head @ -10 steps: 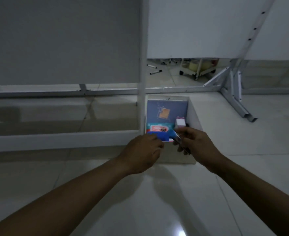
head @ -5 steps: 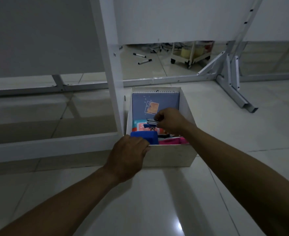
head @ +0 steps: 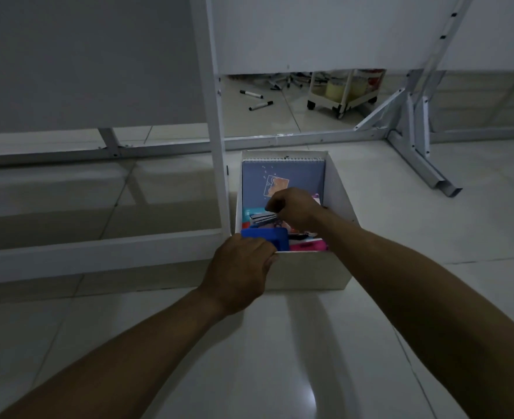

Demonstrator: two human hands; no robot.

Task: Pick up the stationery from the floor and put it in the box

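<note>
A white open box (head: pixel 310 271) stands on the tiled floor. A blue-purple spiral notebook (head: pixel 280 176) leans against its back wall, and a pink item (head: pixel 307 246) lies near the front. My left hand (head: pixel 240 269) is at the front left rim, fingers closed on a blue case (head: pixel 272 237) that stands just inside the box. My right hand (head: pixel 295 207) reaches down into the box, fingers curled around a dark grey item (head: pixel 261 218) lying on the contents. My right hand hides what lies beneath it.
A white frame post (head: pixel 216 146) rises right beside the box's left side, with low rails along the floor. Two markers (head: pixel 251 93) (head: pixel 260 105) lie beyond the frame, near a wheeled cart (head: pixel 340 92). A metal stand foot (head: pixel 425 167) sits to the right.
My right hand has gone from above the front rim down into the box. My left hand has lowered the blue case to the box's front left corner. My view has moved closer.
</note>
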